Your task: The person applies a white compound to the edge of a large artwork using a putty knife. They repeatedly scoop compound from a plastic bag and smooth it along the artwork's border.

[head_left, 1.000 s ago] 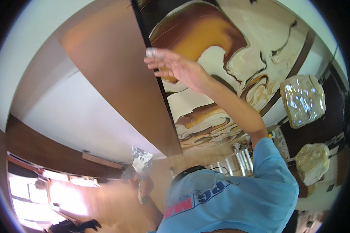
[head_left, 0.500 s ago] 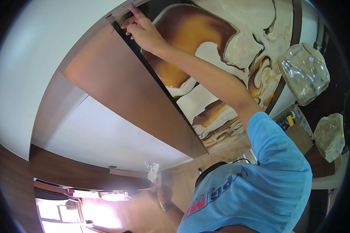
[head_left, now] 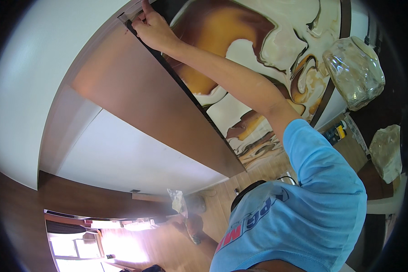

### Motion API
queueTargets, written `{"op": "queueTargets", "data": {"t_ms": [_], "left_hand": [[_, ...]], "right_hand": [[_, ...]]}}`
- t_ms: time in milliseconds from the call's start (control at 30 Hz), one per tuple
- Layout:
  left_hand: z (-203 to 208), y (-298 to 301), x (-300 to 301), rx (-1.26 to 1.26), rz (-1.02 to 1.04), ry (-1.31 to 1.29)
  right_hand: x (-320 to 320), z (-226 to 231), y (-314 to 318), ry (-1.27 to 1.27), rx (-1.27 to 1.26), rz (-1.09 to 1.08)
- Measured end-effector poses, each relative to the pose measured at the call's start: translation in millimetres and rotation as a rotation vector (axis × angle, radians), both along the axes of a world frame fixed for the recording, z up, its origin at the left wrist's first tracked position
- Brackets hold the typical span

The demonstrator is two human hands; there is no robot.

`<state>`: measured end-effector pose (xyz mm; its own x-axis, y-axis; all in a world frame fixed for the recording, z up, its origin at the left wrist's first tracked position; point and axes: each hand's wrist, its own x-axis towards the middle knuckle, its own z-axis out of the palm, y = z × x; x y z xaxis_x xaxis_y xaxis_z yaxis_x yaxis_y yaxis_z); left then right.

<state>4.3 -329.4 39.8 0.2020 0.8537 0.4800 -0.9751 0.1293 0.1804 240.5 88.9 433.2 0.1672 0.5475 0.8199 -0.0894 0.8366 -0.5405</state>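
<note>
My right hand (head_left: 153,30) is raised high, its index finger stretched up to the edge of the white ceiling and its other fingers bent. It rests at the top of a narrow black strip (head_left: 170,69), which runs between a brown panel (head_left: 167,109) and a glossy panel with marbled brown, amber and cream swirls (head_left: 213,27). Nothing shows in its fingers. Down by my side, my left hand (head_left: 195,225) is closed around a crumpled whitish sheet or wrapper (head_left: 177,200); its fingers are small and partly blurred.
Two clear, wrinkled glass lampshades (head_left: 356,72) (head_left: 385,154) are at the right. A white panel (head_left: 136,149) adjoins the brown one. Below lie a wooden floor (head_left: 167,254), a yellow and dark package (head_left: 335,135), and a bright window (head_left: 75,249) at lower left.
My right hand has moved slightly up and left along the top edge, and its lower fingers have curled in. The view has shifted a little; my left hand still keeps the crumpled sheet.
</note>
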Motion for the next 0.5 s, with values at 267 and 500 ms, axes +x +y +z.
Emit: {"op": "queueTargets", "data": {"t_ms": [267, 500], "left_hand": [[-7.3, -5.9, -6.8, -0.018, 0.064, -0.047], [3.7, 2.9, -0.2, 0.043, 0.041, -0.004]], "right_hand": [[-30.2, 11.3, 7.7, -0.159, -0.095, -0.124], [-31.9, 16.2, -4.9, -0.343, -0.152, -0.189]]}}
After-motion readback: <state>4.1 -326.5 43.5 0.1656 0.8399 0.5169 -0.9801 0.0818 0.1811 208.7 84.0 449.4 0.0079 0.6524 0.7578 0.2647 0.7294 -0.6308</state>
